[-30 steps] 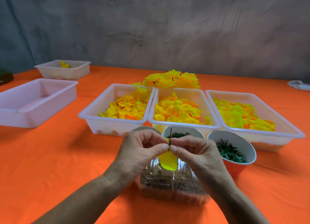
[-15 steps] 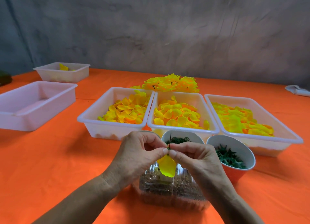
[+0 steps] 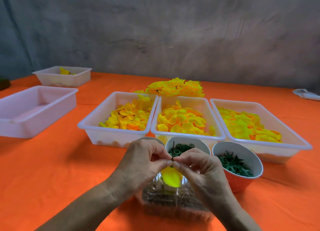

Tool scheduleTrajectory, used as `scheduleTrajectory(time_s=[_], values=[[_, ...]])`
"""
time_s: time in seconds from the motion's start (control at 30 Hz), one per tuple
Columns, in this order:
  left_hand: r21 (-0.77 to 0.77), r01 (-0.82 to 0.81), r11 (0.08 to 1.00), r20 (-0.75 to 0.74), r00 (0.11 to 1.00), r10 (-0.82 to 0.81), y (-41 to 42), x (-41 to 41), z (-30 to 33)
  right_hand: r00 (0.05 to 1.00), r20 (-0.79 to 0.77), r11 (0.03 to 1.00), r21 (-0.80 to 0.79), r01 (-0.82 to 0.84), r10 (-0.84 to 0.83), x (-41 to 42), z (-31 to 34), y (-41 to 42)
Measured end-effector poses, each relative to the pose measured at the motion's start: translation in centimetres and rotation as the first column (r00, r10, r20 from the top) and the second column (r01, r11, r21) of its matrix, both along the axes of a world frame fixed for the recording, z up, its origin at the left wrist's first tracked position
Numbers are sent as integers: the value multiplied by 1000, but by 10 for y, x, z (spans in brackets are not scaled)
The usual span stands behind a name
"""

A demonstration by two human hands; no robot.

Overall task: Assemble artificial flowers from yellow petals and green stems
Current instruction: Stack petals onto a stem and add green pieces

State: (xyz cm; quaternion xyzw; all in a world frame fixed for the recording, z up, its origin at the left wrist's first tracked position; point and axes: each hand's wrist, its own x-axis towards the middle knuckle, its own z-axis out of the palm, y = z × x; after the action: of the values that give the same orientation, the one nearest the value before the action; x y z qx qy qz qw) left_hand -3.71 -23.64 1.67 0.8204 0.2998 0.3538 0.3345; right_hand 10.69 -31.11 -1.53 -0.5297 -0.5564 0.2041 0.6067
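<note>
My left hand (image 3: 143, 159) and my right hand (image 3: 199, 168) meet fingertip to fingertip at the table's near middle. Between them they pinch a thin dark green stem (image 3: 173, 150) that points upward, with a yellow petal (image 3: 170, 178) hanging below the fingers. Three white trays hold loose yellow petals: the left tray (image 3: 97, 126), the middle tray (image 3: 199, 137) and the right tray (image 3: 294, 144). A pile of finished yellow flowers (image 3: 174, 88) lies behind them.
A white cup of green rings (image 3: 199, 142) and a red cup of green star pieces (image 3: 242, 180) stand by my hands. A clear plastic box (image 3: 166, 201) sits under them. Two more white trays (image 3: 34, 107) (image 3: 69, 78) stand at the left on the orange cloth (image 3: 52, 170).
Both hands stay pinched together on the stem and petal; the view has tipped slightly, so the trays sit a little lower in the frame.
</note>
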Motion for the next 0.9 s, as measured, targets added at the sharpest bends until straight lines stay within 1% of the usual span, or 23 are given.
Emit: scheduleTrajectory(time_s=[0.03,0.2,0.3,0.4,0.5,0.7,0.9], values=[[21,9,1000,-16,1000,-9,0,0,-1,1000,8,1000,-14,9,-8,0,-1,0],[6,26,1000,-9,1000,-26,-3,-1,-1,1000,3,998,-62,15,-15,0,0,-2],[-74,28,997,59,998,-23,0,-4,0,997,-79,997,-75,-11,5,4,3,-3],[-136,21,990,111,994,-5,2,-7,-1,998,-60,998,-64,-15,11,5,7,-4],[-97,38,995,90,995,-30,1,-6,-3,1000,-7,998,-66,-20,20,2,7,-4],[-84,54,995,69,996,-48,5,-4,-9,999,-30,998,-45,-40,38,2,2,0],[25,75,997,43,996,-76,9,0,-8,999,-20,999,-41,-32,32,2,0,3]])
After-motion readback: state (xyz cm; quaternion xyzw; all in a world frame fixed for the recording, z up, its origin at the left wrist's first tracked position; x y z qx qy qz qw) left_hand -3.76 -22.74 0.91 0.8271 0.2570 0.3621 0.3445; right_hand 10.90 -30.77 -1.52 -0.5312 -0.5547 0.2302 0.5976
